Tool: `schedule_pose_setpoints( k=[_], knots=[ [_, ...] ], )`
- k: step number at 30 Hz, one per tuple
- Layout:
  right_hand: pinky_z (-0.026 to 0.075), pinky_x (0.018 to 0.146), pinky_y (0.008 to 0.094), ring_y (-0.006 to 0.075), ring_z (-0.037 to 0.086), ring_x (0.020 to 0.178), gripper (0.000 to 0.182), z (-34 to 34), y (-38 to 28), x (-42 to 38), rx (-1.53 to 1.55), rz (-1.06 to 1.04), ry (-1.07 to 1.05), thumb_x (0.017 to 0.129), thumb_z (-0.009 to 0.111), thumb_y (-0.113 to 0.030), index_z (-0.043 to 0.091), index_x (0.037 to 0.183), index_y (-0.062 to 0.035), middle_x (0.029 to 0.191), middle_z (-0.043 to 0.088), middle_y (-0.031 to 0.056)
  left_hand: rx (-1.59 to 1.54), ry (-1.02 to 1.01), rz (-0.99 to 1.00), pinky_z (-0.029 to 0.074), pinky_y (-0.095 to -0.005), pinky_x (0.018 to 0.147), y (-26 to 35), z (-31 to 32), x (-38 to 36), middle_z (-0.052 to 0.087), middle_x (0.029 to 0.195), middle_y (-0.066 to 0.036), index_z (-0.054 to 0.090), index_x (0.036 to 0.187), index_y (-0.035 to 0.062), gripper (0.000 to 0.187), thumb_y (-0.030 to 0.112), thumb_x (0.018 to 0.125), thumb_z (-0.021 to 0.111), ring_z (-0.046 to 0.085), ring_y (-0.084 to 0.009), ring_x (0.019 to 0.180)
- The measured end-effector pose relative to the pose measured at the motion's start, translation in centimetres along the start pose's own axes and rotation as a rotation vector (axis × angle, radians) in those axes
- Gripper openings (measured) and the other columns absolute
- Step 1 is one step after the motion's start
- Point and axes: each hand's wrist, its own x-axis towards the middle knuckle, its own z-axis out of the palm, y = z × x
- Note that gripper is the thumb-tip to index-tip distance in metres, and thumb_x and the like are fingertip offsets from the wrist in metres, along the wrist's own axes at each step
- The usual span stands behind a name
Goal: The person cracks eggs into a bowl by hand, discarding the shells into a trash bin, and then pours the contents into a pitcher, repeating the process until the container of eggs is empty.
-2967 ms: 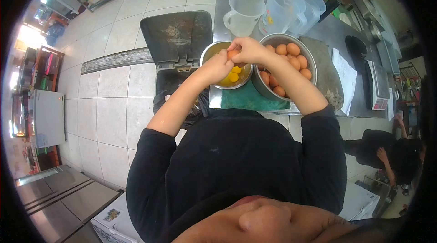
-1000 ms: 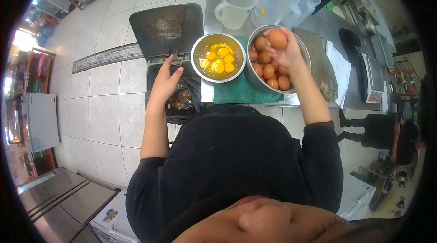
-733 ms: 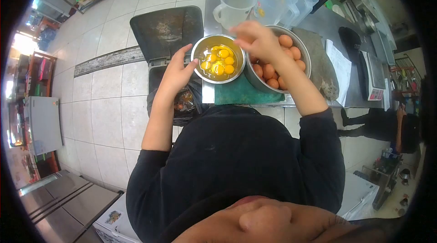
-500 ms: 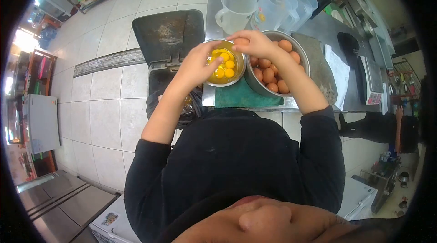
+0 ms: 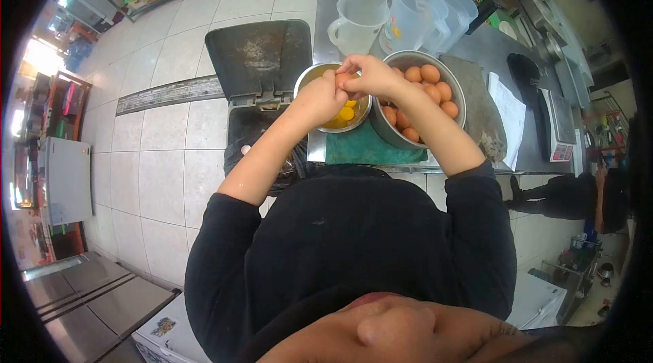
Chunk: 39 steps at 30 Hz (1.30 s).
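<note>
A brown egg [image 5: 343, 80] is held between both hands above a metal bowl [image 5: 300, 88]. My left hand [image 5: 320, 96] closes on the egg from the left, and my right hand [image 5: 375, 80] grips it from the right. Inside the bowl, several yellow yolks [image 5: 347, 114] lie in clear egg white, partly hidden by my hands. Right beside the bowl stands a deep metal pot [image 5: 460, 108] filled with whole brown eggs [image 5: 430, 73]; my right forearm crosses over it. Whether the held egg's shell is cracked cannot be made out.
An open bin [image 5: 262, 57] with a black liner and bits of shell stands left of the steel table. Plastic measuring jugs [image 5: 415, 16] are at the back. A green cloth [image 5: 371, 147] lies in front; paper [image 5: 505, 115] and a scale [image 5: 558, 122] are to the right. A person [image 5: 564, 196] stands farther right.
My left hand has moved right and closed on the egg that my right hand was holding. Both hands now meet over the bowl, covering more of the yolks. The view has shifted slightly.
</note>
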Motion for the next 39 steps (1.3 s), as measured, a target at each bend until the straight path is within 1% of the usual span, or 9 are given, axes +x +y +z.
schedule_pose_setpoints(
  k=[10,12,15,18,21,25,29,35,39],
  knots=[
    [0.047,0.067,0.0299,0.0168,0.06,0.075,0.029,-1.5,1.1,0.2,-0.557,-0.317,-0.055,0.065,0.065,-0.009,0.062,0.094,-0.0054,0.082,0.06,0.0064,0.178,0.02,0.149,0.045,-0.046,0.079,-2.1,-0.2,-0.5,0.058,0.095,-0.026,0.046,0.103,-0.003,0.035,0.018,0.075,0.052,0.056,-0.0396,0.091],
    [0.048,0.069,0.0322,0.023,0.06,0.079,0.033,-1.2,2.0,0.5,-0.859,-0.686,0.016,0.066,0.065,-0.008,0.062,0.098,-0.0093,0.083,0.059,0.007,0.258,0.022,0.185,0.045,-0.0458,0.079,-2.2,-0.6,-0.8,0.057,0.098,-0.025,0.046,0.103,-0.002,0.036,0.017,0.074,0.055,0.056,-0.0389,0.092],
    [0.047,0.08,0.0342,0.0289,0.056,0.094,0.042,-1.2,0.5,-0.6,-0.954,-0.467,0.003,0.068,0.065,-0.006,0.058,0.109,-0.0095,0.103,0.058,0.01,0.405,0.001,0.082,0.046,-0.0434,0.077,-2.7,-1.1,-1.0,0.058,0.098,-0.022,0.046,0.108,-0.0005,0.041,0.018,0.074,0.059,0.057,-0.0368,0.089],
    [0.045,0.084,0.0349,0.0275,0.054,0.1,0.055,0.0,-1.6,-1.8,-0.746,-0.617,0.242,0.066,0.068,-0.01,0.052,0.118,-0.0118,0.106,0.056,0.0095,-0.037,0.206,0.107,0.048,-0.0417,0.073,-3.3,-0.8,-1.3,0.059,0.09,-0.019,0.045,0.112,-0.0007,0.047,0.024,0.075,0.061,0.059,-0.0344,0.083],
    [0.043,0.088,0.0369,0.0278,0.052,0.103,0.06,2.0,-2.7,-1.6,-0.731,-0.683,0.126,0.066,0.071,-0.013,0.048,0.121,-0.0123,0.109,0.055,0.0095,-0.957,-0.08,-0.074,0.045,-0.0245,0.054,-2.4,-0.5,-1.3,0.056,0.085,-0.008,0.042,0.118,-0.0016,0.056,0.03,0.078,0.065,0.056,-0.0111,0.071],
    [0.044,0.085,0.0376,0.0288,0.054,0.099,0.049,-1.8,-3.6,-2.9,-0.716,-0.78,0.325,0.068,0.071,-0.016,0.053,0.114,-0.0115,0.11,0.055,0.0092,-0.804,-0.057,-0.194,0.046,-0.0234,0.059,-4.3,-3.3,-5.8,0.056,0.091,-0.008,0.04,0.12,-0.0022,0.059,0.028,0.077,0.067,0.055,-0.0112,0.074],
    [0.045,0.081,0.0386,0.0327,0.056,0.096,0.032,-6.7,-0.5,-3.6,-1.024,0.243,0.004,0.077,0.061,-0.016,0.052,0.106,-0.0078,0.106,0.058,0.0125,-0.071,0.074,-0.232,0.04,-0.0345,0.09,-10.0,-3.2,-11.5,0.049,0.118,-0.023,0.032,0.129,-0.0042,0.071,0.028,0.076,0.067,0.05,-0.0279,0.109],
    [0.048,0.073,0.0427,0.0365,0.059,0.089,0.028,-3.0,7.8,-3.2,-0.804,0.308,0.481,0.081,0.051,-0.021,0.049,0.106,-0.0082,0.107,0.056,0.0211,-0.235,0.168,-0.435,0.03,-0.0355,0.102,-12.9,-1.1,-12.8,0.035,0.133,-0.027,0.023,0.136,-0.0031,0.077,0.03,0.079,0.063,0.035,-0.0353,0.126],
    [0.05,0.066,0.036,0.0271,0.059,0.081,0.031,-6.4,6.4,-3.5,-0.459,0.237,0.147,0.086,0.042,-0.026,0.05,0.104,-0.0026,0.101,0.057,0.0165,-0.159,0.2,-0.353,0.03,-0.0356,0.101,-12.6,-1.5,-12.6,0.037,0.133,-0.026,0.03,0.134,-0.002,0.067,0.028,0.082,0.059,0.035,-0.0334,0.126]
  ],
)
